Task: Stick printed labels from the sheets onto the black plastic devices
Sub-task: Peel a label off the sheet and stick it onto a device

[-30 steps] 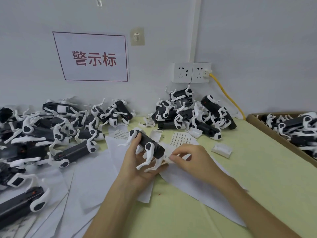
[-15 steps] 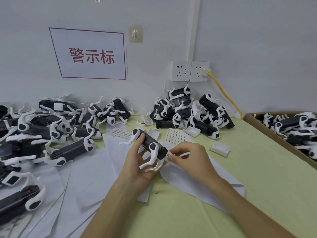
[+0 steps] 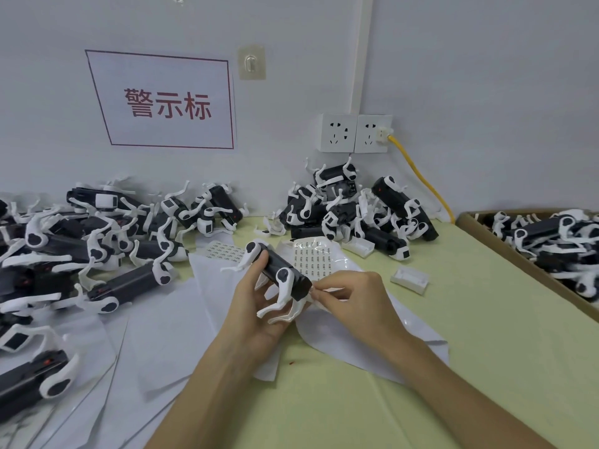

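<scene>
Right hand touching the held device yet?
Cannot tell. Head view: right hand, pinching a small label, sits at the end of the black device the left hand grips; neither contact nor gap shows plainly.

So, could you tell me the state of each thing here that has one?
left hand: grips the device, raised
right hand: pinches a small label at the device's end
label sheet: lying flat, labels remaining
left socket: empty
right socket: in use
cardboard box: open

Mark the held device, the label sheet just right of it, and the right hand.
held device (image 3: 279,265): head view, on the black body.
label sheet (image 3: 316,259): head view, on the printed grid.
right hand (image 3: 356,299): head view, on the back of the hand.
</scene>
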{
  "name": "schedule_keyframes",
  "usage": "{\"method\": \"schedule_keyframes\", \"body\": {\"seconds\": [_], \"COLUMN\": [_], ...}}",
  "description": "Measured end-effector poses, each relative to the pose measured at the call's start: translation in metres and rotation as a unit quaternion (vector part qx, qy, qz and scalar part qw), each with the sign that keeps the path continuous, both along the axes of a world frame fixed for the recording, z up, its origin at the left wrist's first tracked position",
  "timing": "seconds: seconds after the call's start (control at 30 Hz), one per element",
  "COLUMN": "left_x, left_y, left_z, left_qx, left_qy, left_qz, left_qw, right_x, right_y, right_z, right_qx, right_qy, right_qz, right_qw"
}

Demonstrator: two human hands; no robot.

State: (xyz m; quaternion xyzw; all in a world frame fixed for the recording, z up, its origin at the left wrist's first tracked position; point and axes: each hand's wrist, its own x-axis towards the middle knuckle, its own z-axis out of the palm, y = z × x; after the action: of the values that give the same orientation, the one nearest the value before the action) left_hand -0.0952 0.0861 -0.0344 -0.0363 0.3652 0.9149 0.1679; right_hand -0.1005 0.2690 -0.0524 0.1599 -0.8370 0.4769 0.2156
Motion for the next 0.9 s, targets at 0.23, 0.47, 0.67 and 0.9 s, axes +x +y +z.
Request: {"method": "schedule_keyframes", "body": {"seconds": [0.23, 0.47, 0.67, 0.9], "left_x": [0.0032, -0.0004, 0.0034, 0.0044], "left_y": [-0.0012, -0.0020, 0.0006, 0.0018], "left_z": [0.0072, 0.0056, 0.0102, 0.0077], "left_qx": [0.031, 0.092, 0.087, 0.064], "left_qy": [-0.007, -0.031, 0.001, 0.016], "left_qz": [0.009, 0.032, 0.023, 0.046], "left_qw": [0.999, 0.995, 0.996, 0.997], "right_x": [-0.0001, 0.0020, 0.0023, 0.0029], "right_y": [-0.0013, -0.0059, -0.0060, -0.0078], "right_z": [-0.0026, -0.0018, -0.0033, -0.0022], "right_qx": [-0.011, -0.012, 0.000, 0.016], "right_qy": [0.058, 0.173, 0.226, 0.225], "right_qz": [0.000, -0.034, -0.032, -0.018], "right_qw": [0.998, 0.984, 0.974, 0.974]}}
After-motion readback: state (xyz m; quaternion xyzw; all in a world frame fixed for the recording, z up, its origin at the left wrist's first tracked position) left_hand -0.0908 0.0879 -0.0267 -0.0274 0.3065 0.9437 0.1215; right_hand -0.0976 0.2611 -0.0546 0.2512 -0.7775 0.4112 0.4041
